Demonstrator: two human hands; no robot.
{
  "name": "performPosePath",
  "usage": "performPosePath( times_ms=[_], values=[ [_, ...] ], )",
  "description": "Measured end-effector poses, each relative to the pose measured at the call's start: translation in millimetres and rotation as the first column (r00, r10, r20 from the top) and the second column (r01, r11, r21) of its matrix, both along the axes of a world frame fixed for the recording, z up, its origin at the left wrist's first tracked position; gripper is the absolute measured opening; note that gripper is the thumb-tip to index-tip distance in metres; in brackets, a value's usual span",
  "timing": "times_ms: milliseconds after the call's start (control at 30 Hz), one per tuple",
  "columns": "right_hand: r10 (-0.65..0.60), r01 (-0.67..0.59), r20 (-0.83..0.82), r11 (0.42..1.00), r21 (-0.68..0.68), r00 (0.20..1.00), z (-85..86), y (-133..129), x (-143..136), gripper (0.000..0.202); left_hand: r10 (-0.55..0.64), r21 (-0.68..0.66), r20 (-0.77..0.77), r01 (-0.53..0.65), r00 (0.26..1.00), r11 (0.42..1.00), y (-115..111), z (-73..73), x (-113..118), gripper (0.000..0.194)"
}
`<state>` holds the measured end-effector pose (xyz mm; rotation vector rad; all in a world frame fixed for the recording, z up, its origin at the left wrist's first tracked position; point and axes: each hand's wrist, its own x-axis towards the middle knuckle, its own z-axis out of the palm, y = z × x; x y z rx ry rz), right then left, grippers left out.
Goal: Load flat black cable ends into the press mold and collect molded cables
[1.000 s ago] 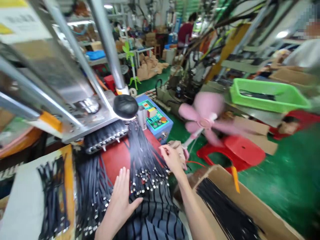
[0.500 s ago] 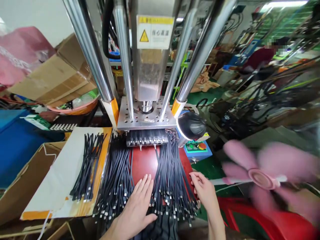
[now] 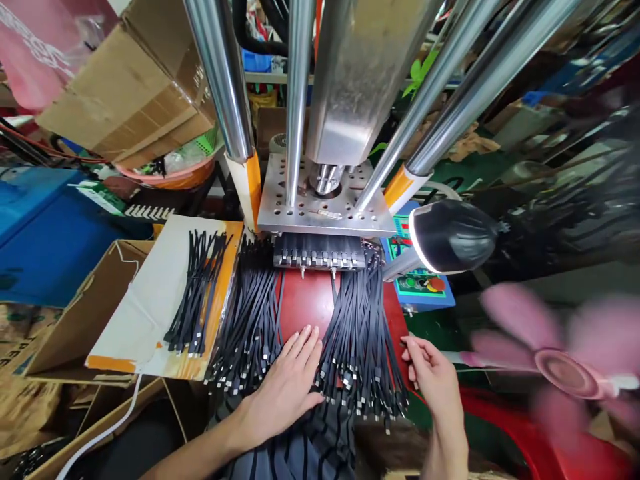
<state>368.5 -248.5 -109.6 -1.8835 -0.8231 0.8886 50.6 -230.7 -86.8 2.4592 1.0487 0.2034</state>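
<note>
Two spread bunches of black cables with metal plugs, a left one [image 3: 253, 313] and a right one [image 3: 363, 333], lie on a red work surface [image 3: 306, 300]. Between them my left hand [image 3: 287, 387] rests palm down, fingers extended, near the surface's front edge. My right hand [image 3: 433, 373] is at the surface's right edge beside the right bunch, fingers curled with thumb and forefinger together; whether something is between them is too small to tell. Behind the bunches, a black fixture [image 3: 320, 253] with a row of metal connectors sits under the press's metal plate [image 3: 325, 213].
A smaller cable bundle [image 3: 197, 293] lies on a cardboard sheet [image 3: 135, 300] at the left. At the right are a black lamp [image 3: 453, 235], a control box [image 3: 425, 287] with buttons and a spinning pink fan [image 3: 563, 370]. Metal columns rise around the press.
The view has shifted, so the press and cables appear higher and farther right. Both hands keep nearly the same pose and place beside the cables.
</note>
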Motion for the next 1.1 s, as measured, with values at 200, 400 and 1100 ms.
performPosePath(
  times_ms=[200,400,1100],
  values=[
    [-0.056,0.056,-0.020,0.998,0.005,0.998,5.0,1.3,-4.6,0.067,0.010,-0.007,-0.019,-0.010,1.000,1.000,-0.1,3.2,1.6,0.092],
    [-0.025,0.028,0.095,0.999,-0.026,0.995,6.7,-2.0,-6.8,0.057,-0.006,-0.017,-0.027,0.006,1.000,1.000,2.2,9.6,0.0,0.084],
    [0.488,-0.628,0.595,0.777,0.037,0.638,110.8,103.9,-78.8,0.046,0.005,-0.126,0.074,0.004,0.997,0.992,4.8,0.0,-1.7,0.085]
  ],
)
